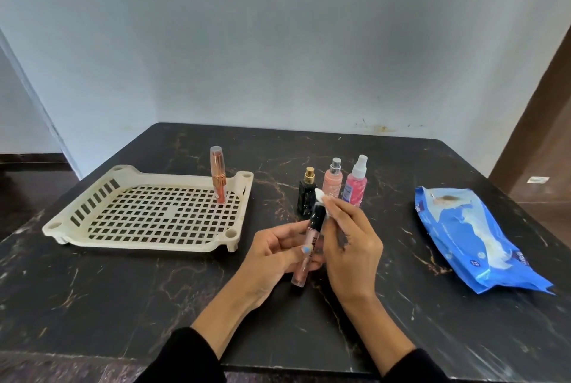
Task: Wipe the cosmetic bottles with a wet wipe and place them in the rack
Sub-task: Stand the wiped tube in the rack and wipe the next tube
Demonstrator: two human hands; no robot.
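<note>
Above the dark marbled worktop [123, 305], the left hand [278, 254] curls its fingers and thumb round a lip gloss tube [310, 242], tilted with its black cap away from the person. The right hand [350, 246] pinches a white wet wipe [320, 194] against that cap. One rose-gold tube [218, 177] stands upright in the cream rack [148, 212]; three small bottles [332, 180] stand just right of it, and a blue wipes pack [475, 237] lies well to the right.

The wipe [321, 197] is mostly buried inside the right hand [349, 246] — only a white tip shows. The lip gloss tube [310, 246] label is half covered, and the black bottle [306, 194] stands partly behind it.
</note>
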